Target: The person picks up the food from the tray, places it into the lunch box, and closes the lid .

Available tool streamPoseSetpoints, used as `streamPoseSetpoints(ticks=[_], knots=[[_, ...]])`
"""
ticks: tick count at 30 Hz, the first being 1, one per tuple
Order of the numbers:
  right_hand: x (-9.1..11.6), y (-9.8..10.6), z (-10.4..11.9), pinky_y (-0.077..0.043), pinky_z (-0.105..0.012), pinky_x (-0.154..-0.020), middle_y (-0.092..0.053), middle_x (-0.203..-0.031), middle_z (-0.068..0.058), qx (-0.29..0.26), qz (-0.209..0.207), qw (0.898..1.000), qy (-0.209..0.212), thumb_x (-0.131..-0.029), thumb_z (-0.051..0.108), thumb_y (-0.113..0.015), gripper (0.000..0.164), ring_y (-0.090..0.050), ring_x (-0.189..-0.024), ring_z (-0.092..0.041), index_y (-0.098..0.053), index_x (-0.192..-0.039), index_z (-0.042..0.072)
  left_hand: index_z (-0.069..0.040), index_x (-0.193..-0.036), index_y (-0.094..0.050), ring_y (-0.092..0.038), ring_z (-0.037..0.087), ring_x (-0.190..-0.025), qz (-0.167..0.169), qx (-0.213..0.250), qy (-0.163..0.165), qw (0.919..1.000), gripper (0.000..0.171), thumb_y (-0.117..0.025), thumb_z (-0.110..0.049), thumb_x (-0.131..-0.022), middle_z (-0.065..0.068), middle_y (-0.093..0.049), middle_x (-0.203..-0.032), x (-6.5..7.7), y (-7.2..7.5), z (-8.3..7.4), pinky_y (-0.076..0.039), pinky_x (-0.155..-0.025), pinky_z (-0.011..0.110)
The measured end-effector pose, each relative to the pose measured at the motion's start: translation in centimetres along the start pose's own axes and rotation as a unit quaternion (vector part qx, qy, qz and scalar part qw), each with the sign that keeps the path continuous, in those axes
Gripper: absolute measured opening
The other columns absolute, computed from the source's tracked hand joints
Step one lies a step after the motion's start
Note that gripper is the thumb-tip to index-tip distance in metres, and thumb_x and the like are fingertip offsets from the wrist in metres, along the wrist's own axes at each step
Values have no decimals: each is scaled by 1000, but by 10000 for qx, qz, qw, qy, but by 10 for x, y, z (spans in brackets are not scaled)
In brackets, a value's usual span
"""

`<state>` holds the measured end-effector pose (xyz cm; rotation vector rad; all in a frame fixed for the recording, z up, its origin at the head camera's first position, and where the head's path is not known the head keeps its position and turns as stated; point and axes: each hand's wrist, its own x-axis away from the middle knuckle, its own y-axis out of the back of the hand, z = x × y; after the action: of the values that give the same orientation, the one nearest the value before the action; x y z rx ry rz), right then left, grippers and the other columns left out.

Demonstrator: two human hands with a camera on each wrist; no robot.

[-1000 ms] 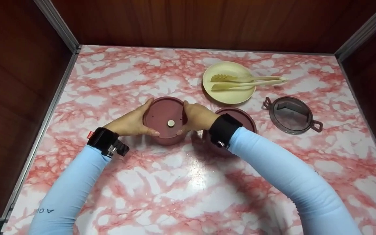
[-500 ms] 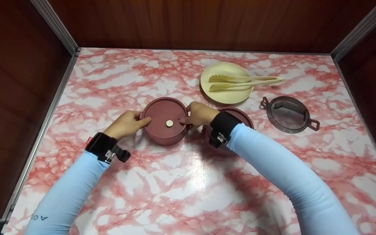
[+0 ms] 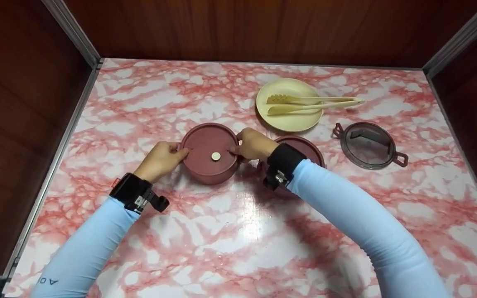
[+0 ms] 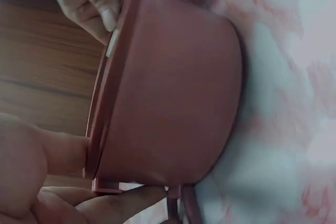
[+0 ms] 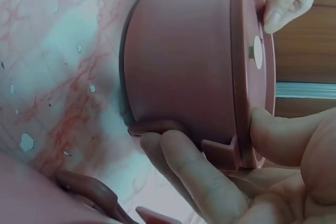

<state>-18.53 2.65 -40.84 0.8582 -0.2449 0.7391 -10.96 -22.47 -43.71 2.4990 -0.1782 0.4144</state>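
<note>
A dusty-red cooking pot (image 3: 211,178) stands on the marbled tabletop, with a matching lid (image 3: 207,142) seated on it. Off-centre on the lid is a small pale knob (image 5: 258,52). From the left side, my left hand (image 3: 162,161) pinches the pot's edge, its thumb on the lid's rim and its fingers below by the side handle. My right hand (image 3: 256,145) grips the opposite side likewise; in the right wrist view its thumb presses the lid while its fingers lie under the pot's side tabs.
Partly beneath my right wrist is a second red pot (image 3: 304,150). Farther back, cream tongs (image 3: 280,110) lie across a pale yellow plate (image 3: 286,123). To the right rests a glass lid (image 3: 369,145) with two brown side handles. Dark wood panels (image 3: 259,31) border the table.
Both hands have shifted from spanning the pot's rim to its sides; both thumbs now lie on top of the lid. Over the last half second, they have hardly moved.
</note>
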Motion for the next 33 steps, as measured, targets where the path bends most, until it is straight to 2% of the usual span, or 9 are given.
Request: streamPoseSetpoints(ticks=[3,6,13,19,23,26,29,30,33], knots=[[1,1,0,-50,-20,-62,-72,-93,-24,34,-58,10000,69,-99,21,-62,26,-71,-84,-31,-67,-104,-3,0,-127,-63,-59,21,-83,-30,-222,93,9997,40,-51,-30,-103,15,-67,-104,0,0,-3,-49,-71,30],[1,1,0,-50,-19,-63,-72,-92,-24,79,-76,9999,105,-98,22,-63,26,-72,-84,-31,-67,-103,-3,4,-131,-59,-60,22,-96,-6,-7,202,9998,43,-51,-28,-103,16,-66,-109,-4,-1,-4,-49,-82,31],[0,0,-1,-49,-18,-64,-73,-91,-22,143,-53,9998,108,-99,24,-62,27,-71,-88,-35,-67,-103,-2,9,-117,-65,-61,14,-87,-386,1143,409,9918,37,-55,-23,-102,10,-66,-96,-12,-9,3,-54,-85,28],[0,-1,-2,-52,-21,-63,-73,-92,-22,50,-67,10000,41,-99,23,-62,27,-71,-88,-35,-67,-106,-2,8,-116,-67,-65,15,-86,-534,1467,357,9871,37,-60,-24,-100,12,-68,-98,-13,-11,9,-55,-90,36],[0,-1,-2,-51,-20,-59,-73,-92,-22,44,-58,10000,31,-99,24,-62,27,-71,-88,-35,-67,-107,-2,5,-114,-69,-65,18,-88,-467,1281,214,9904,37,-59,-27,-101,14,-70,-99,-11,-10,10,-55,-88,38],[-1,-1,-2,-48,-18,-57,-73,-92,-22,64,-59,10000,-1,-100,25,-61,28,-71,-88,-35,-67,-107,-2,2,-114,-71,-62,15,-70,-441,1116,98,9927,37,-58,-31,-101,12,-71,-92,-10,-9,10,-55,-66,27],[-1,-2,-1,-48,-18,-57,-72,-93,-23,89,-104,9999,-4,-101,24,-59,27,-71,-82,-31,-67,-107,-2,0,-117,-70,-58,14,-66,-524,1092,92,9926,36,-57,-30,-102,10,-70,-88,-8,-10,10,-50,-58,23],[-1,-2,-1,-47,-18,-58,-72,-93,-24,99,-138,9999,12,-101,23,-58,27,-71,-79,-30,-67,-107,-2,0,-119,-70,-57,14,-66,-564,1114,130,9921,36,-56,-29,-103,9,-69,-87,-7,-11,9,-50,-57,23],[0,-3,-2,-46,-17,-56,-71,-92,-25,91,-268,9996,89,-102,18,-55,26,-69,-72,-25,-67,-108,-4,3,-130,-62,-63,16,-82,-683,1425,227,9872,38,-52,-23,-104,12,-68,-99,-6,-17,5,-56,-73,27]])
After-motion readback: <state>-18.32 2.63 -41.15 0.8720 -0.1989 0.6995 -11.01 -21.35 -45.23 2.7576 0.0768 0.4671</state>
